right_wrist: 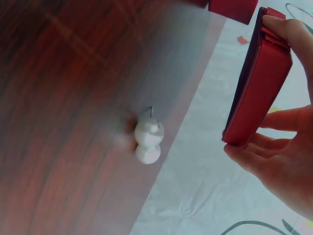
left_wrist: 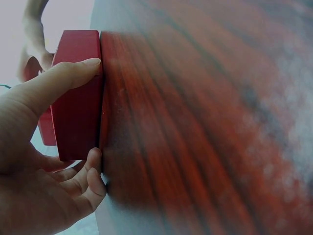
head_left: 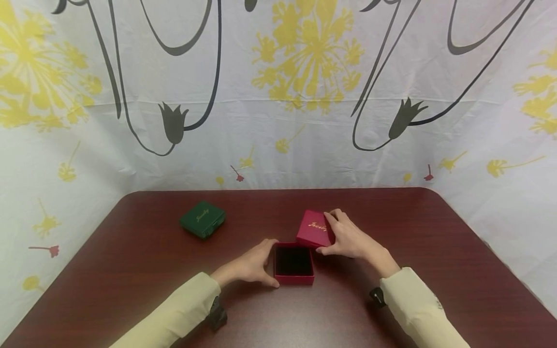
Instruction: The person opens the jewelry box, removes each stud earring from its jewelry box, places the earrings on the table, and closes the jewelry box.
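My left hand (head_left: 252, 263) grips the red jewelry box base (head_left: 294, 279), thumb on one side wall and fingers round the far corner. The base stands on the table with its black inside facing up. Held in my right hand (head_left: 348, 237) is the red box lid (head_left: 312, 229), tilted, with gold lettering on top, just behind the base's right back corner. In the right wrist view, thumb and fingertips pinch opposite ends of this lid (right_wrist: 261, 90). A pearl earring (right_wrist: 149, 132) with two white beads and a thin pin lies on the table below that hand.
A green jewelry box (head_left: 202, 219) with gold lettering sits closed at the back left of the dark red wooden table (head_left: 143, 261). Behind the table hangs a white patterned curtain (head_left: 278, 159).
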Action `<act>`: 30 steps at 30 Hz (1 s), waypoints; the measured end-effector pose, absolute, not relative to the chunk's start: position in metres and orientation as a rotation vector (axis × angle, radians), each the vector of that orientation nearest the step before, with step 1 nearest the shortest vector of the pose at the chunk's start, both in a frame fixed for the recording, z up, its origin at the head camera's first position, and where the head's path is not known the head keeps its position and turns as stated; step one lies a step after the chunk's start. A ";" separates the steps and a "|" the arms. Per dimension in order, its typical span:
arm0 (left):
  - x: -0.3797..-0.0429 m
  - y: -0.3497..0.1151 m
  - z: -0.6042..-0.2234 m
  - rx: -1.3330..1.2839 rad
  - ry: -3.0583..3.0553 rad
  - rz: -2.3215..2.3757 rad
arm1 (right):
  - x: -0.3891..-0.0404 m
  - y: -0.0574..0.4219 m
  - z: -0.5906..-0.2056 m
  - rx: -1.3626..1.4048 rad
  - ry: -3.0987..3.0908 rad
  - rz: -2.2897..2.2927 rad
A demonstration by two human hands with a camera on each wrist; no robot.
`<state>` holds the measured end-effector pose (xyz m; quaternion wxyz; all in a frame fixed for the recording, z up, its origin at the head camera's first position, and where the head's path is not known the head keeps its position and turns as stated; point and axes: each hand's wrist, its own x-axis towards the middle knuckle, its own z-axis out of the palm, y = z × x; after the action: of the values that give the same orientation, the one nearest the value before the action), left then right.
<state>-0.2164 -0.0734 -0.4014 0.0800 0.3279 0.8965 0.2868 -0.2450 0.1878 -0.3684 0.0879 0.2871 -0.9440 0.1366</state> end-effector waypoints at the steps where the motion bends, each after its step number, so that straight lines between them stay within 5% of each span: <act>1: -0.217 -0.073 -0.401 0.982 2.682 0.858 | -0.244 0.187 -0.369 0.865 -2.803 0.405; 30: -0.218 -0.072 -0.403 0.967 2.682 0.863 | -0.227 0.163 -0.369 1.051 -2.782 0.421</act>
<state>-0.2177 -0.0725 -0.4032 0.0815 0.3237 0.8973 0.2887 -0.2269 0.1631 -0.3686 0.0688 0.3491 -0.9240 0.1399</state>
